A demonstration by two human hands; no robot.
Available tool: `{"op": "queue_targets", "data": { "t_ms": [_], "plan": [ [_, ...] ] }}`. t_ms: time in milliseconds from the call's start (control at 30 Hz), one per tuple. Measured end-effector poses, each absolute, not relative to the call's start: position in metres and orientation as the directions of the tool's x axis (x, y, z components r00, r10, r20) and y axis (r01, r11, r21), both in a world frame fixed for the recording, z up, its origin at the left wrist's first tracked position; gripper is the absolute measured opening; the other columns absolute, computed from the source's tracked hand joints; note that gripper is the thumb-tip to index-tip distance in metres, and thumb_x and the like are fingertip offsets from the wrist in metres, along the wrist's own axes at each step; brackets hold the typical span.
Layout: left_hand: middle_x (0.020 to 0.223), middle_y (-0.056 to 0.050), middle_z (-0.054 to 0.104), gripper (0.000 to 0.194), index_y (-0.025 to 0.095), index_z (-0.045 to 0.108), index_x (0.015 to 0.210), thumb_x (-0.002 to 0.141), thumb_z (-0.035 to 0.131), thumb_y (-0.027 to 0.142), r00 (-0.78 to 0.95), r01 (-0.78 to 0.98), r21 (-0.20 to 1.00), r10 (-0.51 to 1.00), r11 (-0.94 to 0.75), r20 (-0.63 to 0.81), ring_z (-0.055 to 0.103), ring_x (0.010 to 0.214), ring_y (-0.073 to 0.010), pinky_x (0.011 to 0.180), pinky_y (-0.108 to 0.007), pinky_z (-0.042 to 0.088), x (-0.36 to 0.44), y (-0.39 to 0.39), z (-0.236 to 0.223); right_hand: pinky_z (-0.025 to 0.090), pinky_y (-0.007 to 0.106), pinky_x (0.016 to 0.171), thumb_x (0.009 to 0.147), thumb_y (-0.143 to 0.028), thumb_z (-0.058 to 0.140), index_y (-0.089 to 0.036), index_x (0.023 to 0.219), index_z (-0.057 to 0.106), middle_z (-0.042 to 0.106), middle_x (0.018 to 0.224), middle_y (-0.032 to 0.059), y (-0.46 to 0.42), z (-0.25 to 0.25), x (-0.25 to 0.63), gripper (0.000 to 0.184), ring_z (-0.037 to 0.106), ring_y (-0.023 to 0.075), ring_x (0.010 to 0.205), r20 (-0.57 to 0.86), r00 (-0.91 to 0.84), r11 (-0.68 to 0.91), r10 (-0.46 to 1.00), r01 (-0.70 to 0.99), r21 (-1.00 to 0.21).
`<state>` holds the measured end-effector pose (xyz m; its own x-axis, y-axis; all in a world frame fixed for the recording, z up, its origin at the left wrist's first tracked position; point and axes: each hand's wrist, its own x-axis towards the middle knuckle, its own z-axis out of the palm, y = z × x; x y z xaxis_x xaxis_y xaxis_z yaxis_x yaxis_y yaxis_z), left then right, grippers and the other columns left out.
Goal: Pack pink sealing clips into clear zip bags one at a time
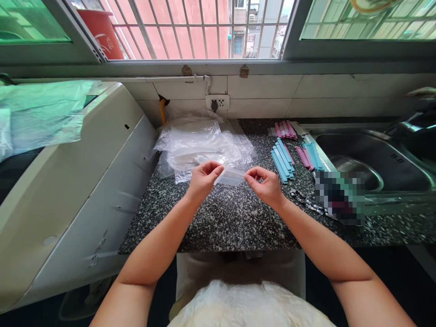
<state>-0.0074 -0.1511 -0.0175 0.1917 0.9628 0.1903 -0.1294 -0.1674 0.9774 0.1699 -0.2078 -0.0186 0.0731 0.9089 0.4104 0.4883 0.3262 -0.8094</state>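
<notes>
A small clear plastic bag (pixel 231 176) is stretched between my two hands, just above the counter. My left hand (pixel 206 178) pinches its left end between thumb and fingers. At the other end, my right hand (pixel 264 182) pinches the right corner. Behind them lies a loose pile of clear plastic bags (pixel 200 138). To the right of my right hand are several light blue strips (pixel 282 161) in a stack. Pink strips (pixel 285 130) lie farther back, with more pink strips (pixel 304 158) and blue strips (pixel 313 155) beside the sink.
A metal sink (pixel 361 156) is set into the speckled counter (pixel 235 222) on the right. A blurred-out packet (pixel 340 200) lies by its front edge. On the left stands a white appliance (pixel 102 181) with a greenish cloth on it. A wall socket (pixel 218 102) holds a black plug.
</notes>
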Motion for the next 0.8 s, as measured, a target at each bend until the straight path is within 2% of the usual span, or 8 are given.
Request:
{"op": "queue_targets", "data": {
  "t_ms": [800],
  "plan": [
    [0.056,0.003,0.055,0.022,0.015,0.062,0.06,0.061,0.073,0.034,0.215,-0.159,0.978,0.963,-0.132,0.165,0.046,0.052,-0.0065,0.051,-0.02,0.037,-0.0056,-0.1539,-0.0188,0.038,0.026,0.056,0.076,-0.026,0.055,-0.019,0.064,0.056,0.055,0.059,-0.0018,-0.2049,-0.0223,0.1718,0.013,0.046,0.0099,0.056,0.45,0.035,0.382,0.892,0.471,-0.795]
  ]
}}
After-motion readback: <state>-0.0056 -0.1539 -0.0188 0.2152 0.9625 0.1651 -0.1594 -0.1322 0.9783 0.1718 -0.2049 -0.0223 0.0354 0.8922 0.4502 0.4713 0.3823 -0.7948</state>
